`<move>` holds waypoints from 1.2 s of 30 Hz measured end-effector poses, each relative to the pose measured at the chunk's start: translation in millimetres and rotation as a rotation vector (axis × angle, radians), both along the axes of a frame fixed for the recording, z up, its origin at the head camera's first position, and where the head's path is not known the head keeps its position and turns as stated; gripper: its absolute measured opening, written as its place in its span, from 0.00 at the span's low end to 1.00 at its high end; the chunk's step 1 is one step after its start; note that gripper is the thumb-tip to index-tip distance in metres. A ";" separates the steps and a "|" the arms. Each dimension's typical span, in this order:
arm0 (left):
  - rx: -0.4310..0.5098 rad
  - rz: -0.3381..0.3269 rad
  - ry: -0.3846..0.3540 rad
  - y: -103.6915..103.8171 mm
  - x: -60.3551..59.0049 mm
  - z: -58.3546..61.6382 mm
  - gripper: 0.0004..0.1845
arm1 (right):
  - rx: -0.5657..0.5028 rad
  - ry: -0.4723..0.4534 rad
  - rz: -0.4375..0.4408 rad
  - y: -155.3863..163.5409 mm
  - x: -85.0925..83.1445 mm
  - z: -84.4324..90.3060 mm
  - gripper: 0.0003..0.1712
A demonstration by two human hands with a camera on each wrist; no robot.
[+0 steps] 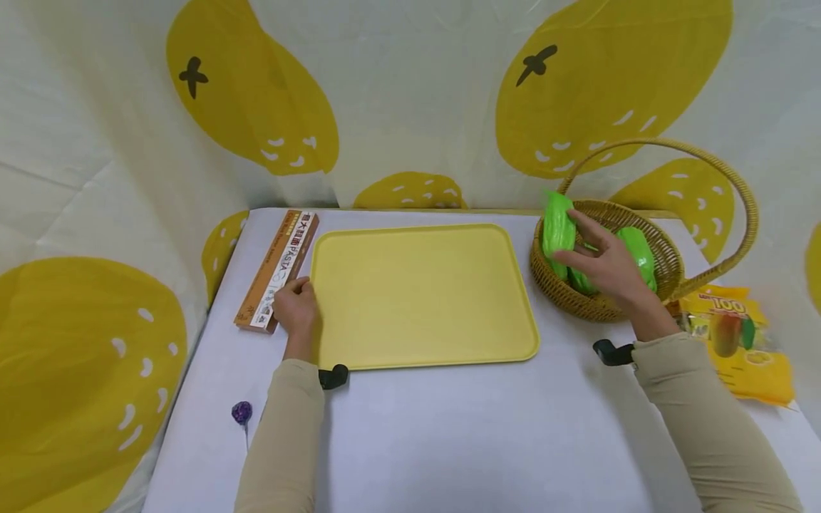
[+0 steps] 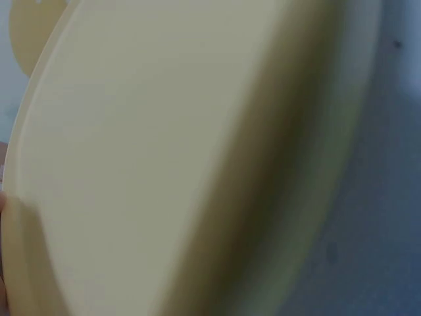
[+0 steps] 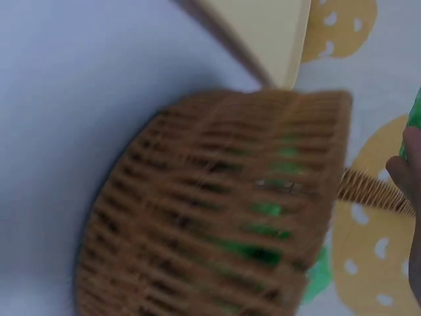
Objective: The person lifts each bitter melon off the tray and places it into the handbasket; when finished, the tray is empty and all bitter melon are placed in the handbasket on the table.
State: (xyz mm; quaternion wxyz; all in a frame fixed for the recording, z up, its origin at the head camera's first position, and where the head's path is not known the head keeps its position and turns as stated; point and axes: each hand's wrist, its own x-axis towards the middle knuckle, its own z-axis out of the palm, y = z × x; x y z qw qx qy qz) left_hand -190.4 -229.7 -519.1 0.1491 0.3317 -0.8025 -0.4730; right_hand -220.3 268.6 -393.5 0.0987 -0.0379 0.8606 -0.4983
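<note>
Curled at the left rim of the yellow tray (image 1: 423, 299), my left hand (image 1: 296, 310) grips its edge beside the pasta box (image 1: 277, 274). In the left wrist view the tray (image 2: 131, 131) fills most of the picture, with only bits of fingers at the far left. My right hand (image 1: 606, 260) holds a shiny bright green packet (image 1: 558, 231) between thumb and fingers, over the left side of the wicker basket (image 1: 545, 281). Another green packet (image 1: 638, 253) lies inside the basket. The right wrist view shows the basket's woven side (image 3: 197, 197), green showing through its gaps.
The basket's tall handle (image 1: 737, 185) arches up and leans right. A yellow snack bag (image 1: 747, 370) lies right of the basket, partly behind the right arm. A purple-wrapped lollipop (image 1: 241, 412) rests near the left forearm. A fruit-print curtain (image 1: 410, 85) hangs behind the table.
</note>
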 end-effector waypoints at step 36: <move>0.002 0.013 0.006 1.6 1.1 -0.2 0.15 | 0.316 -0.092 0.083 34.3 -7.2 -28.0 0.51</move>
